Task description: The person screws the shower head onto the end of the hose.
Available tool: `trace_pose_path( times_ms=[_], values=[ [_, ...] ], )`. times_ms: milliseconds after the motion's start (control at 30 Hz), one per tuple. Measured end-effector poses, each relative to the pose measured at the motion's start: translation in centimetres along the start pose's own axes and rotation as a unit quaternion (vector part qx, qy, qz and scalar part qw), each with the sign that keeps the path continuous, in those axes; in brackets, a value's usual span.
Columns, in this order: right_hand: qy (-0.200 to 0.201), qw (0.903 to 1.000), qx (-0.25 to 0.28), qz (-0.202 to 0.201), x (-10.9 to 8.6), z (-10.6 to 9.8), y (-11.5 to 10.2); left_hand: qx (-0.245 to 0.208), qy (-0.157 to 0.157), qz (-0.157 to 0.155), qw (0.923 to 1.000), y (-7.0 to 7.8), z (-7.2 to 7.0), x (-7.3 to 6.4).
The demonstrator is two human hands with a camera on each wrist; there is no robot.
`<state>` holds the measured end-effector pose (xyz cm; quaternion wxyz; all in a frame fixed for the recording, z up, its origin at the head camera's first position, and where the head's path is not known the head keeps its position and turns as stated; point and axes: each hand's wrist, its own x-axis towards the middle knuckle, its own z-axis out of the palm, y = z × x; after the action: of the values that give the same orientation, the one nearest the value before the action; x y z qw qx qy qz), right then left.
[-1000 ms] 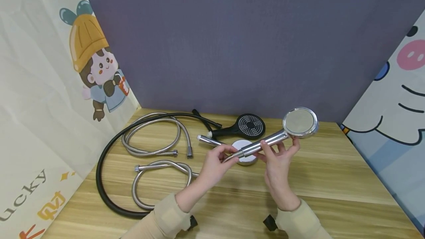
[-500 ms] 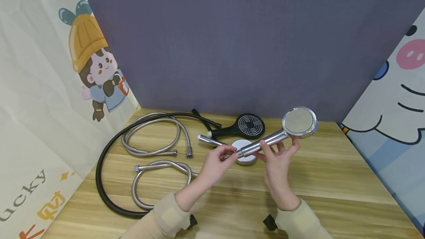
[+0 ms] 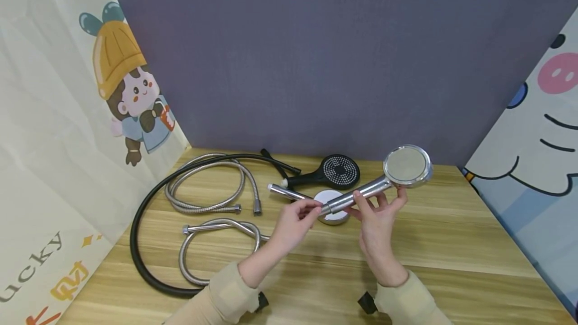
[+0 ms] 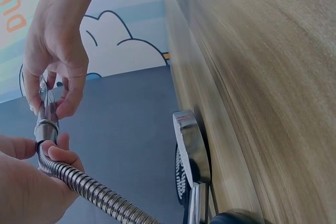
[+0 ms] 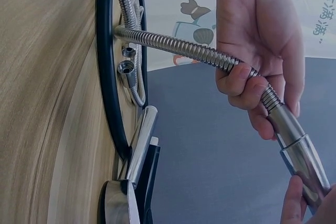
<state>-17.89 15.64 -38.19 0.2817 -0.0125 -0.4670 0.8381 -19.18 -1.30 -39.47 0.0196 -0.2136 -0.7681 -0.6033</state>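
My right hand (image 3: pixel 379 227) holds a chrome shower head (image 3: pixel 406 165) by its handle, tilted above the table with its round face up and to the right. At the handle's lower end, my left hand (image 3: pixel 291 227) pinches the end of a ribbed metal shower hose (image 5: pixel 189 50). The hose's smooth metal connector (image 5: pixel 286 125) meets the handle end, with a thin seam visible between them in the right wrist view. From there the hose runs back under the left fingers (image 5: pixel 239 80) toward the table. The left palm hides part of the hose in the head view.
A black shower head (image 3: pixel 340 171) and a chrome one with a white face (image 3: pixel 333 217) lie behind the hands. To the left are a coiled metal hose (image 3: pixel 205 208) and a long black hose (image 3: pixel 135 234) on the wooden table (image 3: pixel 474 255). A dark panel (image 3: pixel 334 64) stands behind.
My left fingers have shifted slightly around the connector at the handle end. The right hand and the shower head stay almost where they were.
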Motion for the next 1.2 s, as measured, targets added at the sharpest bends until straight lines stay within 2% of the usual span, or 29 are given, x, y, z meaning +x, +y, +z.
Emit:
trace_pose_path(
  times_ms=[267, 433, 567, 667, 733, 900, 967, 1133, 1200],
  values=[
    [0.002, 1.0000, 0.003, 0.000, 0.0, -0.1, 0.0, -0.019, 0.008, 0.014, 0.9997, -0.2, 0.2, 0.0],
    [0.003, 1.0000, -0.001, 0.000, 0.0, -0.1, 0.0, -0.019, 0.014, 0.001, 0.9997, 0.0, 0.3, 0.1],
    [0.003, 1.0000, -0.003, 0.001, 0.0, -0.1, 0.0, -0.013, 0.013, -0.007, 0.9998, 1.2, 0.1, -0.2],
    [0.005, 1.0000, -0.004, 0.001, 0.0, -0.1, 0.0, -0.014, 0.012, -0.002, 0.9998, 2.3, -0.2, -0.5],
    [0.006, 1.0000, -0.003, 0.002, 0.0, -0.1, 0.0, -0.012, 0.014, -0.001, 0.9998, 2.2, -0.1, -0.5],
    [0.008, 1.0000, 0.000, 0.001, 0.1, -0.1, 0.0, -0.002, 0.020, 0.001, 0.9998, 0.3, 0.2, -0.1],
    [0.008, 1.0000, -0.002, 0.001, 0.1, -0.1, -0.1, -0.003, 0.019, 0.003, 0.9998, 0.0, 0.2, 0.0],
    [0.007, 1.0000, -0.006, 0.003, 0.0, -0.1, -0.1, -0.010, 0.009, -0.005, 0.9999, -0.3, 0.2, 0.1],
    [0.006, 1.0000, -0.007, 0.003, 0.0, -0.1, -0.1, -0.015, 0.003, -0.007, 0.9999, 0.2, 0.1, 0.0]
  ],
)
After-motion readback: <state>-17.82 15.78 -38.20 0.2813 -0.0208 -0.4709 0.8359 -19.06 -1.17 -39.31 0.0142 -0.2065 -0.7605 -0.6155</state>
